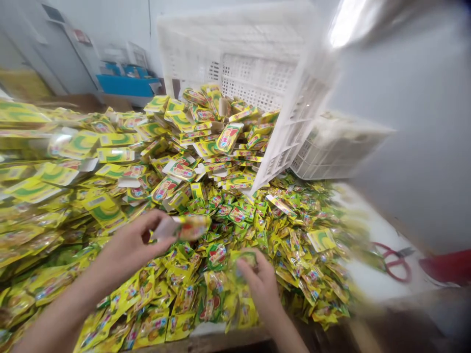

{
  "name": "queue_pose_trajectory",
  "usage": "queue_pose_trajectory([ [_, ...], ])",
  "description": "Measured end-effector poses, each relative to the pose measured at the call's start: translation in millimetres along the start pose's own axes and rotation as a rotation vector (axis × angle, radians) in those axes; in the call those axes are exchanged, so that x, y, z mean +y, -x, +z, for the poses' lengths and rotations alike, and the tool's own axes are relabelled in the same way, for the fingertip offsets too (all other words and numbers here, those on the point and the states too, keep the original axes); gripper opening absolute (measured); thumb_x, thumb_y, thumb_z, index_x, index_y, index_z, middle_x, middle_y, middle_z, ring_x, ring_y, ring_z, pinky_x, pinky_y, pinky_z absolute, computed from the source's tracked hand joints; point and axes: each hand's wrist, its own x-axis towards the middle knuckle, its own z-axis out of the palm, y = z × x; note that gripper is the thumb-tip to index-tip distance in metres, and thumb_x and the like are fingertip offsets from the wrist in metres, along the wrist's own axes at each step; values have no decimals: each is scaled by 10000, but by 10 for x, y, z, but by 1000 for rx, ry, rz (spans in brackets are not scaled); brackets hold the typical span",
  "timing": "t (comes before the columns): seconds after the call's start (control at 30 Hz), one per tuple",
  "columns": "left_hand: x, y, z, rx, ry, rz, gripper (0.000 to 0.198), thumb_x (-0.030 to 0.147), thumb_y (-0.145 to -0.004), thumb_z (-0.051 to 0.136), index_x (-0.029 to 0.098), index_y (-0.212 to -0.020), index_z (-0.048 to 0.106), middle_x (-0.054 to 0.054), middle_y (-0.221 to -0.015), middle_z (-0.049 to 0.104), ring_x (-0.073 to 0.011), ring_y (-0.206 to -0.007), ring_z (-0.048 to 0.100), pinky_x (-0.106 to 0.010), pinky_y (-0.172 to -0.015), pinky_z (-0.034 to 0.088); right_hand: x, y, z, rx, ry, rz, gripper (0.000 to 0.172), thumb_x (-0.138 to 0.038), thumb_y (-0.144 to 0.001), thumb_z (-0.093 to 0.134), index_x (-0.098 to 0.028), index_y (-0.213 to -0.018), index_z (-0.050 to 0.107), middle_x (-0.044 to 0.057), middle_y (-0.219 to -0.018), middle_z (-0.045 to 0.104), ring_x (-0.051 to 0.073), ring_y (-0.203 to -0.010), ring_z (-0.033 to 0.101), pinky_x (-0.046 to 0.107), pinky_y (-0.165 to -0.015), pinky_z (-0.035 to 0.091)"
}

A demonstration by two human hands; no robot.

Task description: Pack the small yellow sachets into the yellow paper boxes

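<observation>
My left hand (154, 233) is closed on a small yellow carton (191, 227), held sideways with its white flap toward my fingers; the carton is blurred. Lower and to the right, my right hand (257, 272) grips a yellow-green sachet (241, 264) between thumb and fingers, also smeared by motion. Beneath both hands spreads a thick layer of shiny sachets (184, 299) in yellow and green. Behind them rises a heap of yellow cartons (180, 169), several with open white flaps.
A white plastic crate (279, 142) lies tipped toward me, cartons spilling from its mouth. Another white crate (331, 152) stands behind it on the right. Red-handled scissors (397, 264) rest on the white tabletop beside a red object (447, 267). Blue boxes (127, 84) sit at the back left.
</observation>
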Motion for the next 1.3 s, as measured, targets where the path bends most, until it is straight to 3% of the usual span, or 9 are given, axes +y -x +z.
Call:
queue_pose_trajectory([
  [0.07, 80, 355, 162, -169, 109, 58, 331, 363, -757, 695, 238, -1063, 677, 8, -925, 737, -188, -768, 662, -236, -646, 513, -129, -7, 99, 44, -63, -18, 179, -357, -919, 602, -200, -1004, 616, -18, -750, 587, 120, -621, 515, 222, -569, 404],
  [0.17, 144, 738, 651, -290, 363, 9, 253, 227, -783, 650, 243, -1033, 682, -3, -941, 733, -202, -838, 671, -259, -721, 532, -134, 37, 326, 2, -10, -179, 142, -310, -923, 590, -206, -1016, 618, 19, -865, 617, 154, -754, 567, 251, -661, 448],
  [0.27, 109, 952, 1064, -285, 644, -110, 208, 240, -786, 671, 209, -991, 658, -20, -863, 717, -205, -806, 669, -266, -690, 535, 27, 86, 439, -78, 172, -412, 96, -241, -922, 568, -201, -977, 635, 53, -939, 624, 194, -904, 574, 309, -802, 454],
  [0.33, 74, 1042, 1202, -261, 786, -193, 257, 244, -779, 694, 204, -1026, 635, -35, -911, 719, -212, -850, 675, -286, -743, 537, 122, 89, 400, -103, 295, -474, 92, -211, -923, 556, -197, -964, 637, 56, -922, 622, 198, -904, 564, 327, -824, 442],
  [0.53, 89, 1175, 1376, -193, 951, -281, 373, 230, -778, 719, 217, -1127, 586, -56, -1047, 706, -225, -984, 654, -322, -871, 509, 70, 21, 262, -267, 476, -489, 76, -202, -901, 623, -218, -969, 653, 31, -887, 630, 186, -887, 575, 299, -784, 443],
  [0.73, 60, 1239, 1506, -178, 1086, -308, 231, 222, -752, 733, 184, -969, 664, -40, -953, 716, -231, -940, 663, -316, -847, 517, 108, 91, 405, -227, 437, -569, 94, -195, -943, 548, -206, -1003, 619, 50, -941, 631, 195, -927, 555, 336, -848, 440],
  [0.97, 44, 1287, 1494, -198, 1070, -305, 159, 243, -739, 747, 171, -857, 668, -16, -803, 694, -212, -817, 658, -275, -734, 512, -115, 220, 356, -374, 909, -381, 71, -126, -855, 585, -195, -856, 602, 51, -891, 557, 209, -842, 526, 309, -699, 417],
  [1.13, -25, 1307, 1508, -238, 1125, -275, 200, 297, -780, 729, 178, -936, 686, -44, -893, 719, -230, -871, 666, -320, -805, 517, -329, 207, 282, -516, 919, -366, 292, -74, -768, 652, -196, -1027, 598, 54, -979, 582, 201, -856, 535, 294, -716, 430],
  [1.3, -88, 1376, 1474, -264, 1204, -242, 241, 253, -826, 697, 216, -1065, 689, -49, -1044, 727, -227, -998, 649, -327, -913, 480, -82, 128, 295, -421, 829, -452, 52, -172, -837, 696, -218, -815, 688, 41, -988, 618, 209, -957, 522, 321, -815, 422],
])
